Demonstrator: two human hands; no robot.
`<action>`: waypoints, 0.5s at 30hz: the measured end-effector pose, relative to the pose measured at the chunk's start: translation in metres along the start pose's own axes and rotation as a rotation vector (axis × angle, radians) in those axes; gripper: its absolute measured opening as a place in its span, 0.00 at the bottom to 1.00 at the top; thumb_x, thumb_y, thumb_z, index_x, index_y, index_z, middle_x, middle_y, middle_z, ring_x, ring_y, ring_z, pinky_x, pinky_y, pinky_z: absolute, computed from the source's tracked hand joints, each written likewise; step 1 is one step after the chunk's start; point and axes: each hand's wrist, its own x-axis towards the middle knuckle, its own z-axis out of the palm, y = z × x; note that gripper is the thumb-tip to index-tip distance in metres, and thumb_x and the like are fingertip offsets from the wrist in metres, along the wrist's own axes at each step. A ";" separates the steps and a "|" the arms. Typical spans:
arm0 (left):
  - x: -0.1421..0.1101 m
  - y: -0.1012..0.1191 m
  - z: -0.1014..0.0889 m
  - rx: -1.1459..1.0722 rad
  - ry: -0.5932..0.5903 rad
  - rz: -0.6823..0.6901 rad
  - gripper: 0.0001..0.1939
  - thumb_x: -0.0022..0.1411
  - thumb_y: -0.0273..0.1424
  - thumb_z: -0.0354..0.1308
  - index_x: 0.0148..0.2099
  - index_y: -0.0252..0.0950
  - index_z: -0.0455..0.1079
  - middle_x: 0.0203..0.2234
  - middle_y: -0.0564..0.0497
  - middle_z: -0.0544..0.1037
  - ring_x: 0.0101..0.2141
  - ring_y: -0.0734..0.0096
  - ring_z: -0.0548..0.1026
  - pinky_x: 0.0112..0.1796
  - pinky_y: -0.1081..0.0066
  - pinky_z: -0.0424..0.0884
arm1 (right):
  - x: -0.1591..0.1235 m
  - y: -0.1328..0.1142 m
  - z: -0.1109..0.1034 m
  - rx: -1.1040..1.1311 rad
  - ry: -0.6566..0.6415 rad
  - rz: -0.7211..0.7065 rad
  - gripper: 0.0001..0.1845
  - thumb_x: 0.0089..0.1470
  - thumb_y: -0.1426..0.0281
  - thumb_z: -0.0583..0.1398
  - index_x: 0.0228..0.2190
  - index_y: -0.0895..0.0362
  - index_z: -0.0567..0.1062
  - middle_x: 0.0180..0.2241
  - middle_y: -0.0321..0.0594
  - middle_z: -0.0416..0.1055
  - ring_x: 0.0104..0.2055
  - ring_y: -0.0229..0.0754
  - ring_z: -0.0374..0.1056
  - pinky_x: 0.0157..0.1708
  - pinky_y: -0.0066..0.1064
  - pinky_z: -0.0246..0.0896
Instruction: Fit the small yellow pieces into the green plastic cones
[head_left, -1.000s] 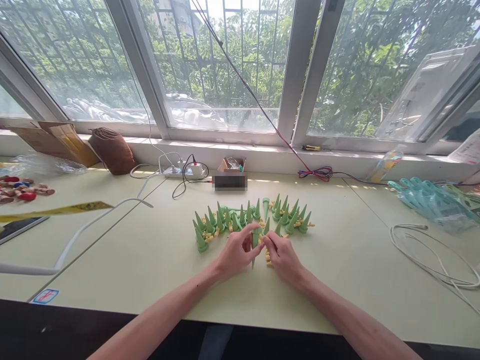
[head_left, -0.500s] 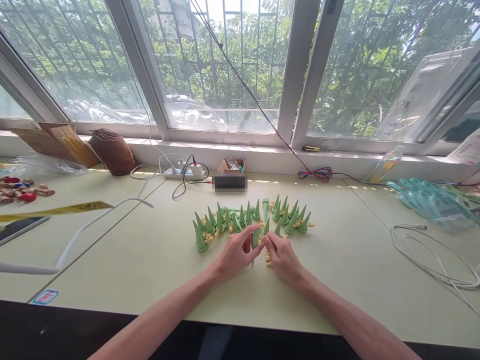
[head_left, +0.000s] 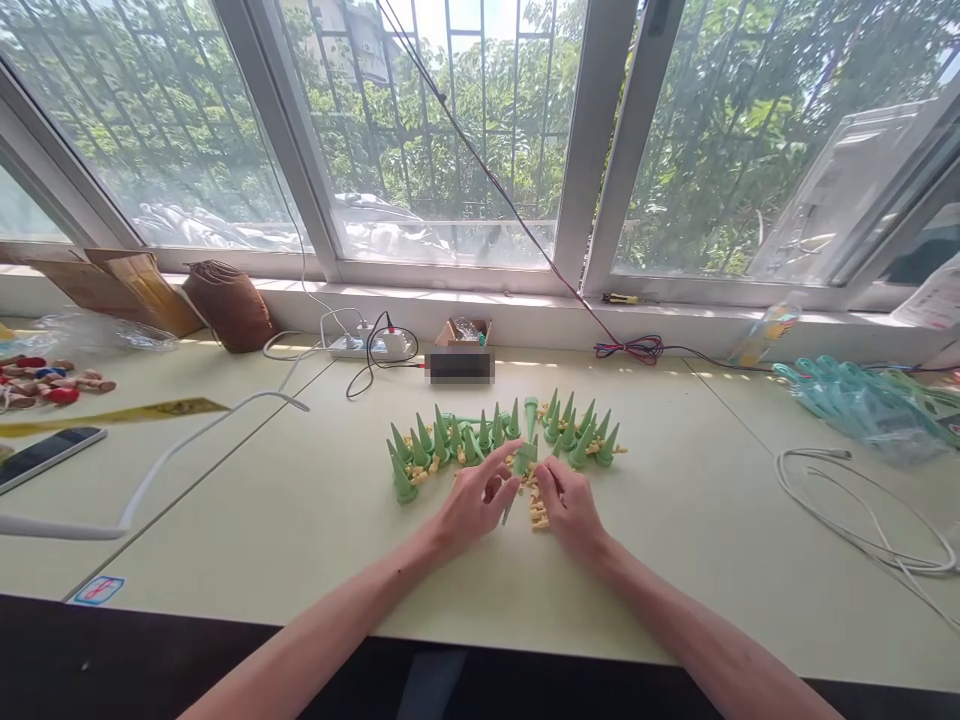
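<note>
Between the thumb and fingers of my left hand (head_left: 476,498) is a green watering spike (head_left: 523,460), its wide end up and its thin tip pointing down. My right hand (head_left: 568,498) is closed in a pinch close beside the spike's wide end. What its fingertips hold is hidden. Small yellow valve pieces (head_left: 538,513) lie on the table just under my right hand. Behind my hands, several more green spikes stand with points up in a left group (head_left: 424,442) and a right group (head_left: 583,430), with yellow pieces among them.
A black box-shaped thing (head_left: 459,366), partly blurred, and a power strip (head_left: 371,343) are at the back. To the left lie a phone (head_left: 52,455) and a white cable (head_left: 161,470). At the right are a coiled cable (head_left: 825,500) and bagged teal items (head_left: 847,400).
The spike's wide end has swung up and right between my hands. My left index finger has straightened, and my right hand has moved slightly right, uncovering more yellow pieces.
</note>
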 end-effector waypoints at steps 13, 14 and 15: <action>-0.001 0.000 0.003 0.102 0.012 -0.061 0.12 0.68 0.33 0.52 0.50 0.36 0.71 0.23 0.54 0.75 0.19 0.79 0.66 0.24 0.78 0.64 | 0.001 0.000 0.001 -0.074 0.032 -0.037 0.25 0.67 0.58 0.46 0.20 0.54 0.55 0.17 0.30 0.51 0.19 0.33 0.48 0.19 0.28 0.45; 0.000 0.000 0.003 0.093 0.007 -0.076 0.12 0.68 0.33 0.51 0.49 0.35 0.71 0.23 0.54 0.74 0.20 0.79 0.66 0.24 0.78 0.64 | 0.001 0.000 0.001 -0.087 0.055 -0.036 0.25 0.67 0.58 0.47 0.19 0.54 0.55 0.16 0.29 0.50 0.19 0.33 0.47 0.19 0.28 0.45; 0.001 0.001 0.002 0.082 0.004 -0.085 0.12 0.69 0.33 0.50 0.48 0.35 0.71 0.22 0.55 0.73 0.19 0.79 0.65 0.24 0.78 0.63 | 0.001 -0.001 0.000 -0.096 0.090 -0.035 0.24 0.65 0.58 0.49 0.19 0.54 0.55 0.16 0.29 0.50 0.18 0.33 0.47 0.19 0.28 0.45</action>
